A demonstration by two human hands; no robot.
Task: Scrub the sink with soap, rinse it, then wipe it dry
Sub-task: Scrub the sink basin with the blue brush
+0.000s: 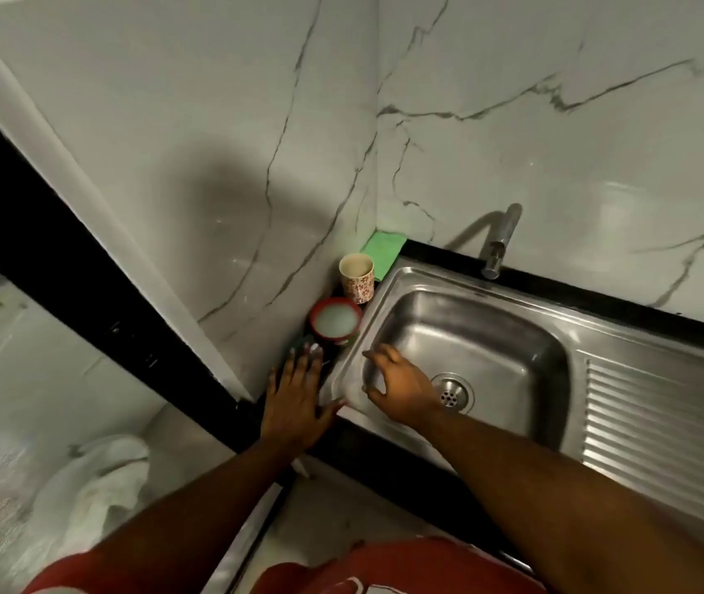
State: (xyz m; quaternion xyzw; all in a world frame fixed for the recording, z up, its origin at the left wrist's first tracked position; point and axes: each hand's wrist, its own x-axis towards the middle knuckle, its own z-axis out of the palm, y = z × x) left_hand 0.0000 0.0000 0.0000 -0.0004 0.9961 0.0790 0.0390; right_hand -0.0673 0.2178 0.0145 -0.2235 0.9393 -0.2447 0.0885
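A stainless steel sink (pixel 491 332) with a round drain (pixel 452 392) sits in a black counter. My left hand (pixel 296 396) lies flat with straight fingers on the counter's left corner, its fingertips on a dark green scrubber (pixel 299 344) just below a red tub of whitish soap (pixel 335 321). My right hand (pixel 401 385) hovers over the basin's left side with its fingers loosely curled and nothing in it.
A patterned cup (pixel 356 278) and a green cloth (pixel 382 248) stand in the back corner by the marble wall. A chrome tap (pixel 500 242) rises behind the basin. The ribbed drainboard (pixel 663 418) lies to the right. A white cloth (pixel 97 478) lies on the floor at the left.
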